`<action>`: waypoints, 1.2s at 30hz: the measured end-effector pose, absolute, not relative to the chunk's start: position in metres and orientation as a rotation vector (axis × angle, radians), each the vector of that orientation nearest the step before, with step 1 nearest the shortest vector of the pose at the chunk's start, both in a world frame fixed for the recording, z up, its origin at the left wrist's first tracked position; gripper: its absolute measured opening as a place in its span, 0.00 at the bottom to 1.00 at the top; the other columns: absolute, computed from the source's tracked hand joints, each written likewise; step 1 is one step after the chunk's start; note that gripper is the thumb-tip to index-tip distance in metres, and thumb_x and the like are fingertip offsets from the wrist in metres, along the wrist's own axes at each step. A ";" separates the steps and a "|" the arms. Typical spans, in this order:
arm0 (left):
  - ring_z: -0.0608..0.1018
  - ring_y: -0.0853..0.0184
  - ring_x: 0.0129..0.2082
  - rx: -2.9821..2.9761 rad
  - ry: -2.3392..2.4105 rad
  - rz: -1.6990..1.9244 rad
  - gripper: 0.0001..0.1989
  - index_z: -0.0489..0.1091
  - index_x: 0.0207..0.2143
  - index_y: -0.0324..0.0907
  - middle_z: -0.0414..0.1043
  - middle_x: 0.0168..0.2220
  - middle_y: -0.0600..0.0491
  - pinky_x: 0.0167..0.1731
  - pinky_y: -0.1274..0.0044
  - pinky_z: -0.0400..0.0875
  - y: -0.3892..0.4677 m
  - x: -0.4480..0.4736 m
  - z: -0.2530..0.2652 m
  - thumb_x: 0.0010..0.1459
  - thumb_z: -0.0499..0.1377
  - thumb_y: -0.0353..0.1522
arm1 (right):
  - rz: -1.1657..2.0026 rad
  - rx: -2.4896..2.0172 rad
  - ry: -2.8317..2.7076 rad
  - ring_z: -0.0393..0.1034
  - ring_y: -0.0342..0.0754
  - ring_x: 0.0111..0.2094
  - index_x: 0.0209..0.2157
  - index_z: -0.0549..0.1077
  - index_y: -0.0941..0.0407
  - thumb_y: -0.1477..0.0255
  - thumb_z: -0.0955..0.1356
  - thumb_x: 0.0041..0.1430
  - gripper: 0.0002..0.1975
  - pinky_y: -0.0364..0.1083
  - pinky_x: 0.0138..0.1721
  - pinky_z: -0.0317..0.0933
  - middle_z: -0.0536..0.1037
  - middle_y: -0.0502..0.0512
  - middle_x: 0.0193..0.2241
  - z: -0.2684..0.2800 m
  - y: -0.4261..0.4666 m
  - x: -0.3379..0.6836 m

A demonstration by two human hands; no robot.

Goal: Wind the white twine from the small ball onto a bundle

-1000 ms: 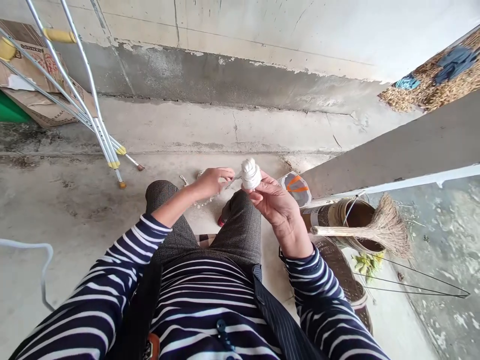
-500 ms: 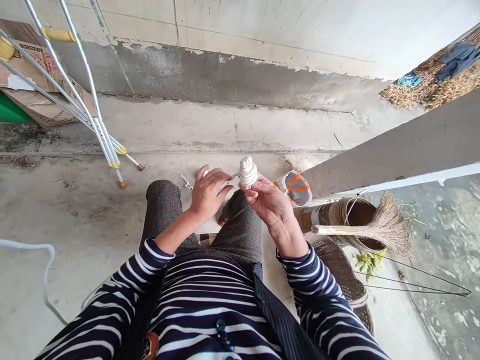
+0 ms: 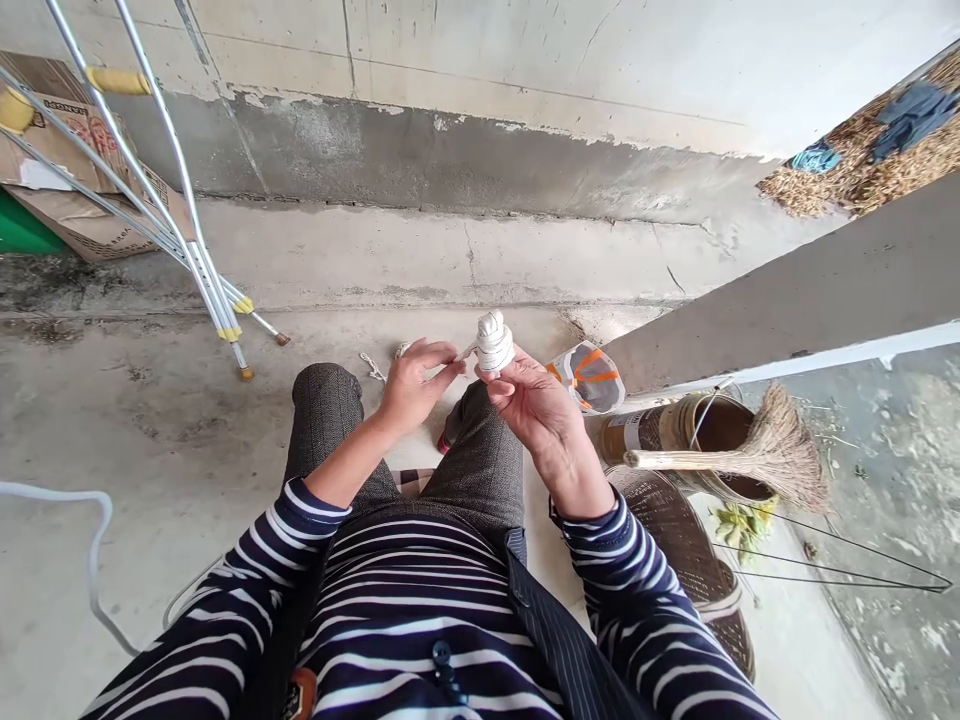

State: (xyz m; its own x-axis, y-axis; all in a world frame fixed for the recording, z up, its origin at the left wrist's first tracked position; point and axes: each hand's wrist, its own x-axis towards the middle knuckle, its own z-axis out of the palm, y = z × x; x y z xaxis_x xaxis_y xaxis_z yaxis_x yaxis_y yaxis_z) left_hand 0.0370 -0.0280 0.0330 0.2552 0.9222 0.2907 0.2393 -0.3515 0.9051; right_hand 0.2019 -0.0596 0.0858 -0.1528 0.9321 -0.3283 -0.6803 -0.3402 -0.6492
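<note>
A white cord, wound into a small upright bundle (image 3: pixel 495 345), is held in front of my knees. My right hand (image 3: pixel 546 415) grips its lower end between thumb and fingers. My left hand (image 3: pixel 414 388) is beside it, thumb and forefinger pinched on the strand (image 3: pixel 468 351) that leads off the bundle. More pale cord (image 3: pixel 372 367) shows beyond the left hand; whether it hangs or lies on the floor I cannot tell. The inner side of the bundle is hidden by my right fingers.
Metal crutches (image 3: pixel 196 255) lean at the left by a cardboard box (image 3: pixel 112 225). To the right are a grey bag with orange straps (image 3: pixel 598 378), a bucket (image 3: pixel 667 425), a straw broom (image 3: pixel 780 450) and a brown woven item (image 3: pixel 667 530). A wall (image 3: pixel 420 150) stands ahead.
My left fingers have drawn closer together on the strand, and more of the cord behind that hand shows. The right hand and bundle have barely moved.
</note>
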 end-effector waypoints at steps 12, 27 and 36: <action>0.81 0.60 0.35 1.243 0.692 0.742 0.17 0.76 0.33 0.38 0.78 0.25 0.48 0.44 0.69 0.72 -0.030 0.010 0.034 0.64 0.59 0.43 | 1.704 -0.926 -0.531 0.63 0.38 0.24 0.33 0.76 0.56 0.82 0.73 0.46 0.11 0.35 0.18 0.58 0.76 0.49 0.28 0.076 -0.063 0.212; 0.81 0.61 0.44 2.073 1.209 1.050 0.09 0.78 0.38 0.43 0.82 0.41 0.49 0.51 0.68 0.72 -0.029 0.003 0.013 0.61 0.58 0.28 | 1.749 -0.870 -0.528 0.62 0.37 0.25 0.34 0.76 0.56 0.82 0.73 0.46 0.12 0.34 0.19 0.56 0.74 0.49 0.28 0.087 -0.068 0.214; 0.81 0.63 0.45 1.729 1.159 1.101 0.20 0.71 0.56 0.42 0.76 0.53 0.43 0.31 0.79 0.78 -0.056 0.012 -0.005 0.62 0.62 0.33 | 1.699 -0.903 -0.494 0.63 0.39 0.26 0.35 0.76 0.54 0.83 0.72 0.45 0.14 0.35 0.19 0.57 0.74 0.49 0.29 0.094 -0.071 0.210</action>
State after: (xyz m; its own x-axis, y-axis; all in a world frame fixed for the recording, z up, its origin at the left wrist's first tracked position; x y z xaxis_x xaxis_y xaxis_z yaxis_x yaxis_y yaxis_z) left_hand 0.0119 -0.0560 -0.0047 0.2138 0.9477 0.2369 0.2852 -0.2925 0.9128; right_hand 0.2096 -0.0708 0.0938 -0.1140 0.9410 -0.3185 -0.6235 -0.3174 -0.7145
